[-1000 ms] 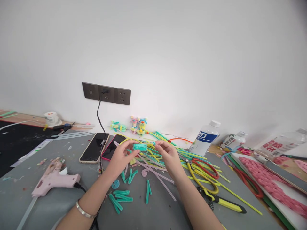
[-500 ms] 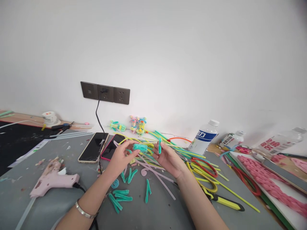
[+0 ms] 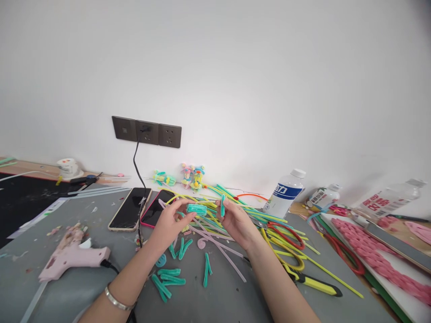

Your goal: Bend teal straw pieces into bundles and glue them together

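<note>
- the left hand [image 3: 172,220] was closed in a pinch, thumb and fingertips almost together, with hold of the left end of a teal block [image 3: 197,209].
- the block was up off the mat [image 3: 235,300], lying roughly level in the air between the two hands, its right end free.
- the right hand [image 3: 237,222] was closed too, thumb and fingers pinching a narrow teal strip [image 3: 222,205] that stood upright; how its rear fingers were bent could not be told.
- strip and block were near each other but apart, with a small gap between.
- behind and below the hands lay a loose pile of stems [image 3: 232,265], yellow, teal and lilac, some running out to the right.
- nearer the person, folded teal pieces [image 3: 173,281] lay on the mat, with a blue coil [image 3: 161,260] and a lilac coil [image 3: 201,243] close by.
- a bracelet [image 3: 116,299] circled the left wrist.
- at left lay a pink glue gun [image 3: 76,259]; beyond the left forearm, two phones [image 3: 129,210].
- small dolls [image 3: 192,177] were by the wall [image 3: 229,89].
- at right lay red-handled scissors [image 3: 302,245] and yellow-and-black pliers [image 3: 318,285], with a bottle [image 3: 286,194] behind them.
</note>
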Motion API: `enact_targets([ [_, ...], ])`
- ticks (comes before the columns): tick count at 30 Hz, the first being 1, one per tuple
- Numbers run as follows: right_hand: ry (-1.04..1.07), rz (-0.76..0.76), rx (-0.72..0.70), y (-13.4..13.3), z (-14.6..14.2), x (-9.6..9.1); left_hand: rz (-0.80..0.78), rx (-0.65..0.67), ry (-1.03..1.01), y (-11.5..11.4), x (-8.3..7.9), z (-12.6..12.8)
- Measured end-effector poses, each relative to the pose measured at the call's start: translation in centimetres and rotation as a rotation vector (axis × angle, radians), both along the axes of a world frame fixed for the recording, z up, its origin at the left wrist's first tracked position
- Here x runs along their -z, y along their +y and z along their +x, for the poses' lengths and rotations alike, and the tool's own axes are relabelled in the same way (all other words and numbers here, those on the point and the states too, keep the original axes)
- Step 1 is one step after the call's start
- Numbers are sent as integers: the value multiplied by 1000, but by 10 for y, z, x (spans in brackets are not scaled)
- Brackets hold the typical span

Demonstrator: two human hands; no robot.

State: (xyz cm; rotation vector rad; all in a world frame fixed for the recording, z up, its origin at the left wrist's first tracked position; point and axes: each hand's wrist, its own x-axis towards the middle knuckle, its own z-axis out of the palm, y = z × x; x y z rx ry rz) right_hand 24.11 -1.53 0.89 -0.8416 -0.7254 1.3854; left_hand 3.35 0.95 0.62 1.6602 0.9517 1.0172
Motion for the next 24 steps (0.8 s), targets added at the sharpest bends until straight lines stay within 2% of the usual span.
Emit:
enact_targets([
  [10, -82, 42, 80, -4, -3, -9, 5, -8, 21, 0, -2, 0],
  [17, -130, 6, 98, -4, 3, -8, 0, 2, 37, -1, -2, 0],
  [21, -149, 62, 102, -5, 6, -8, -11, 3, 49, -3, -5, 0],
  [24, -173, 33, 109, -4, 7, -7, -27, 12, 51, -4, -5, -1],
])
